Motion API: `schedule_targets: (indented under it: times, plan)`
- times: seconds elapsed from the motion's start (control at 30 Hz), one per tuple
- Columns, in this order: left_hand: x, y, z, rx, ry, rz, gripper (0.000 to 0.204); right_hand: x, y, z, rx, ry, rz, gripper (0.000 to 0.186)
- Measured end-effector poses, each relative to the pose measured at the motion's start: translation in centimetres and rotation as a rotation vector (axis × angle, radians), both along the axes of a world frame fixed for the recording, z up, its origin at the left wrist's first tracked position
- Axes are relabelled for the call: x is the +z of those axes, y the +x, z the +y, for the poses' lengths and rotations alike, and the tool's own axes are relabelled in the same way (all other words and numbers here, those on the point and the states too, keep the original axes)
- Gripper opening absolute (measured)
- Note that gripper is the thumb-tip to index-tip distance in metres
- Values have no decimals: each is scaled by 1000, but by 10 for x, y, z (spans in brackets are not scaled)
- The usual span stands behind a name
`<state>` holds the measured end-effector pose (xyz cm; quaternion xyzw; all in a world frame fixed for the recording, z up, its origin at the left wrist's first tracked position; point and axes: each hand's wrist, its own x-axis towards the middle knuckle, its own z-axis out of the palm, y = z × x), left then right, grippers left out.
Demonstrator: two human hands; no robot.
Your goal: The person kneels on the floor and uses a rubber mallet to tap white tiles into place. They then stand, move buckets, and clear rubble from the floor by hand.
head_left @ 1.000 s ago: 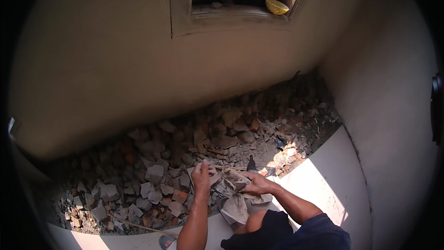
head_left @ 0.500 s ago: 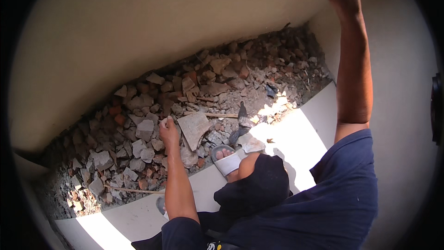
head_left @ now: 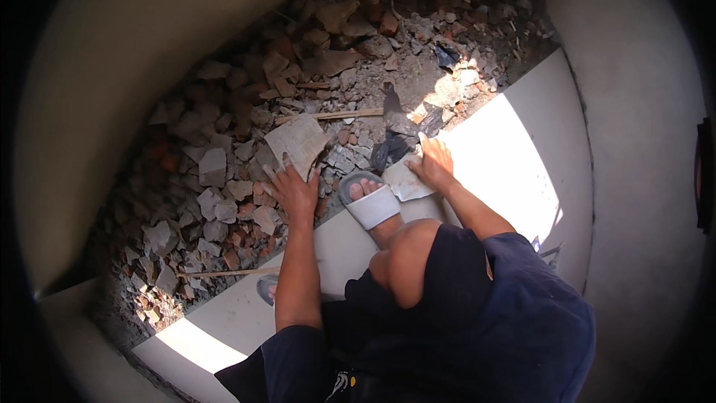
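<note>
My left hand (head_left: 293, 192) is open, fingers spread, at the near edge of a flat, pale broken slab (head_left: 300, 140). Its fingertips reach the slab or the rubble just beside it; the exact contact is unclear. To the right of my sandalled foot, my right hand (head_left: 434, 164) grips a pale, jagged flat piece (head_left: 406, 181), thumb over its upper edge. The undersides of its fingers are hidden. That piece lies at the border between rubble and smooth floor. Crumpled black plastic (head_left: 399, 130) lies just beyond it.
Broken masonry and brick rubble (head_left: 216, 168) fills a strip along the wall (head_left: 134, 52). A thin wooden stick (head_left: 332, 115) lies behind the slab, and another (head_left: 224, 273) near the left. Smooth pale floor (head_left: 514, 149) borders the rubble. My sandal (head_left: 373, 205) stands between my hands.
My right hand has come down from high at the upper right onto the pale jagged piece. My left hand has opened from closed fingers and spread beside the slab. The view has shifted.
</note>
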<state>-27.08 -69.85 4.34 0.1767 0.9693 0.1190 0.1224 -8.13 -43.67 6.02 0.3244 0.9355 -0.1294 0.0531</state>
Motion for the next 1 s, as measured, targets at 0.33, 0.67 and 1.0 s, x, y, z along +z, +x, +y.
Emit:
schedule_targets:
  times: [0.33,0.67,1.0]
  plan:
    - [19,-19,0,-9,-36,-198,65,8,-33,40,-10,-148,139,79]
    - [44,-97,-47,719,819,-530,32,8,-26,22,-343,-553,200,30]
    - [51,-92,-41,731,1111,-433,38,42,-128,-28,-27,-814,400,36]
